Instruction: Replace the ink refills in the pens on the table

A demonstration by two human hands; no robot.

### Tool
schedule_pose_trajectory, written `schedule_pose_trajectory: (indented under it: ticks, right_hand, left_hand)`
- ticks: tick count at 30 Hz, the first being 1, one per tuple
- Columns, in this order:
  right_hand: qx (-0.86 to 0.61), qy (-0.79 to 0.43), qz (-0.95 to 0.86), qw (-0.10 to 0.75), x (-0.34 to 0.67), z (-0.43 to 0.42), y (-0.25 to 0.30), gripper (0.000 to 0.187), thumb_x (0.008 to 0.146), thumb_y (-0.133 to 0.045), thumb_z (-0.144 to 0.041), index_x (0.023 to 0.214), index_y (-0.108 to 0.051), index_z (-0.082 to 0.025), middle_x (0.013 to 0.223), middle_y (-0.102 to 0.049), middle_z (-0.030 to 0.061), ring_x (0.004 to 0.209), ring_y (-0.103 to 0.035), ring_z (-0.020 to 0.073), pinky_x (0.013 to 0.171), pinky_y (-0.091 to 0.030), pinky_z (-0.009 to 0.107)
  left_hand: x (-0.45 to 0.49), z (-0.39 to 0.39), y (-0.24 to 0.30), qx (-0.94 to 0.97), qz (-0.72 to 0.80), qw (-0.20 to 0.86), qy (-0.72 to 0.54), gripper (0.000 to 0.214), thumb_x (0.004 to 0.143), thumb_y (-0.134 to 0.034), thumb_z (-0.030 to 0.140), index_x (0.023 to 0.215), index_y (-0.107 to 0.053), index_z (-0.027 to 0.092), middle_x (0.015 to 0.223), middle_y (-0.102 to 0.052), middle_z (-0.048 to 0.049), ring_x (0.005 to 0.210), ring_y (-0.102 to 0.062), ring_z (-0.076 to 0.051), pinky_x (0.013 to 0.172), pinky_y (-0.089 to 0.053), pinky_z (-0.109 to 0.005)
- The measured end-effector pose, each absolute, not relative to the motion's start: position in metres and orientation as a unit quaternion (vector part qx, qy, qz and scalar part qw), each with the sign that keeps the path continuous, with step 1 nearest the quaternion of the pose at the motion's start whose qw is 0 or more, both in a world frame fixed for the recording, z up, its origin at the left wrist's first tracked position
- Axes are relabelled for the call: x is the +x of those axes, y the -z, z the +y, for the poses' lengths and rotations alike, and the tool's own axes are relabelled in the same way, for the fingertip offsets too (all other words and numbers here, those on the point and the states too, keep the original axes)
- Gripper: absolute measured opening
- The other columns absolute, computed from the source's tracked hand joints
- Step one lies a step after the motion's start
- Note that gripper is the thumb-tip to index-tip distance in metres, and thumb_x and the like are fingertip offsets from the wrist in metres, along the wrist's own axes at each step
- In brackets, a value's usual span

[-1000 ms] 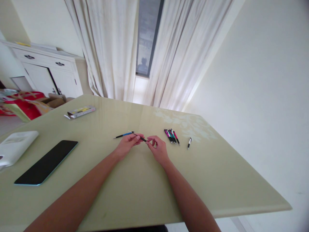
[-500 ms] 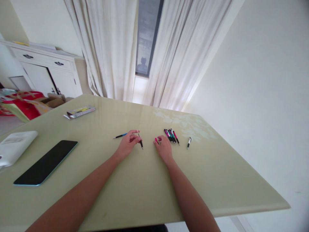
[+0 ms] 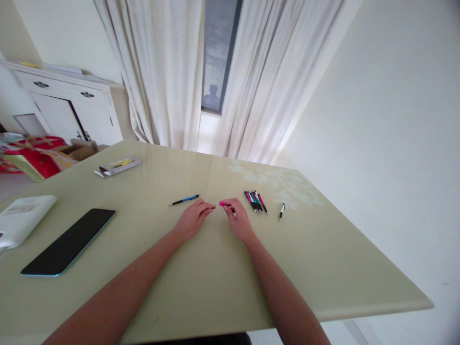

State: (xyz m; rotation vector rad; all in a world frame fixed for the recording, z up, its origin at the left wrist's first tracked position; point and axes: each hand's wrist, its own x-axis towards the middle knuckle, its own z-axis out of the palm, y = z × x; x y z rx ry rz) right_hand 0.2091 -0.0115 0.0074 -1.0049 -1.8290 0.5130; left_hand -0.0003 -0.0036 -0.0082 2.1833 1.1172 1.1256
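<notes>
Since the frame half a second earlier, the left hand (image 3: 192, 219) had rolled over so that its dark pen part (image 3: 214, 207), which had pointed down at the table (image 3: 215, 278), was mostly hidden by the fingers; the right hand (image 3: 237, 220) had swung in from the pens, bringing a pink pen part (image 3: 222, 204) toward it. Both hands were closed in light pinches near the middle of the frame, with a narrow gap between the two parts. Only a small dark end showed past the left fingertips, so how far that part ran back into the hand could not be told.

In my judgement, handling these well called for both wrists low and steady, the two ends in one straight line, and a soft grip well back from the tips so that the fingers did not block the meeting point. A slow turn with little push would have been kinder to any thread than force.

The blue pen (image 3: 185, 199) lay just beyond the left hand, left of centre. The bunch of pens (image 3: 258, 202) lay right of centre, near the right hand, with a short white-and-black pen (image 3: 281, 211) apart from it farther right.
</notes>
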Motion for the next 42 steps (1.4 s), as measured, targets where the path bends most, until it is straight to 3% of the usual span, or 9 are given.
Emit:
schedule_pose_trajectory:
  ticks: [8,15,22,26,29,33,37,40,42]
  right_hand:
    - [-0.381,-0.123,-0.817,0.415,0.211,-0.014,-0.01,0.021,0.102,-0.051,-0.021,0.108,-0.071,-0.022,0.103,-0.065,0.0093,0.101,-0.059,0.0231,0.093,-0.048,0.038]
    - [-0.387,-0.242,-0.782,0.425,0.21,-0.015,-0.008,0.014,0.098,-0.06,-0.028,0.107,-0.069,-0.022,0.102,-0.072,0.0055,0.095,-0.066,0.0193,0.088,-0.051,0.033]
    - [-0.408,-0.313,-0.752,0.413,0.205,-0.019,-0.007,0.017,0.097,-0.059,-0.033,0.104,-0.068,-0.021,0.091,-0.073,0.0025,0.075,-0.064,0.0145,0.069,-0.049,0.025]
    - [-0.423,-0.352,-0.727,0.41,0.205,-0.017,-0.005,0.023,0.099,-0.053,-0.038,0.108,-0.065,-0.021,0.078,-0.068,0.0,0.062,-0.057,0.0132,0.06,-0.046,0.024]
    - [-0.425,-0.362,-0.713,0.424,0.205,-0.016,-0.007,0.026,0.095,-0.06,-0.041,0.108,-0.065,-0.02,0.079,-0.068,0.0008,0.066,-0.059,0.0143,0.062,-0.047,0.025]
    - [-0.438,-0.33,-0.73,0.407,0.208,-0.016,-0.009,0.023,0.093,-0.065,-0.041,0.095,-0.071,-0.019,0.074,-0.069,0.0005,0.065,-0.057,0.0139,0.061,-0.043,0.024]
    - [-0.449,-0.336,-0.741,0.37,0.209,-0.016,-0.006,0.033,0.099,-0.055,-0.041,0.082,-0.071,-0.019,0.06,-0.062,-0.0022,0.054,-0.048,0.0117,0.055,-0.035,0.023]
    - [-0.461,-0.337,-0.728,0.38,0.209,-0.014,-0.005,0.036,0.1,-0.054,-0.044,0.082,-0.07,-0.018,0.06,-0.062,-0.0019,0.053,-0.047,0.0115,0.054,-0.034,0.022]
    - [-0.47,-0.326,-0.721,0.391,0.21,-0.013,-0.006,0.034,0.099,-0.055,-0.044,0.083,-0.071,-0.018,0.06,-0.062,-0.0018,0.053,-0.047,0.0116,0.054,-0.033,0.022]
  left_hand:
    - [-0.001,-0.002,0.009,0.801,0.413,0.177,-0.396,0.026,0.099,-0.056,0.035,0.104,-0.076,0.021,0.093,-0.065,-0.0055,0.09,-0.062,-0.022,0.085,-0.051,-0.037]
    - [-0.004,0.0,0.01,0.767,0.388,0.239,-0.451,0.025,0.087,-0.073,0.043,0.098,-0.072,0.02,0.089,-0.07,-0.0034,0.081,-0.065,-0.02,0.077,-0.056,-0.034]
    - [-0.006,0.0,0.01,0.78,0.378,0.223,-0.446,0.023,0.09,-0.069,0.044,0.094,-0.079,0.024,0.108,-0.072,-0.0063,0.099,-0.068,-0.022,0.093,-0.055,-0.039]
    - [-0.003,-0.005,0.004,0.795,0.354,0.222,-0.44,0.023,0.093,-0.066,0.042,0.098,-0.079,0.024,0.103,-0.072,-0.0061,0.096,-0.067,-0.021,0.091,-0.055,-0.036]
    - [-0.003,-0.006,0.0,0.788,0.367,0.221,-0.442,0.025,0.095,-0.063,0.043,0.097,-0.077,0.023,0.098,-0.073,-0.0063,0.092,-0.067,-0.021,0.086,-0.055,-0.035]
    - [-0.007,-0.004,-0.002,0.77,0.392,0.25,-0.437,0.027,0.093,-0.065,0.046,0.093,-0.077,0.021,0.09,-0.075,-0.0052,0.082,-0.068,-0.021,0.076,-0.055,-0.033]
    - [-0.007,-0.004,0.0,0.767,0.39,0.256,-0.44,0.026,0.089,-0.07,0.047,0.091,-0.077,0.022,0.09,-0.076,-0.0051,0.087,-0.069,-0.022,0.082,-0.055,-0.035]
    - [-0.004,-0.006,-0.001,0.737,0.408,0.296,-0.45,0.032,0.087,-0.07,0.05,0.102,-0.074,0.021,0.097,-0.076,-0.0059,0.088,-0.07,-0.022,0.082,-0.056,-0.034]
    - [-0.003,-0.005,-0.001,0.71,0.428,0.318,-0.46,0.038,0.093,-0.06,0.051,0.111,-0.071,0.02,0.095,-0.076,-0.0055,0.083,-0.07,-0.021,0.077,-0.056,-0.033]
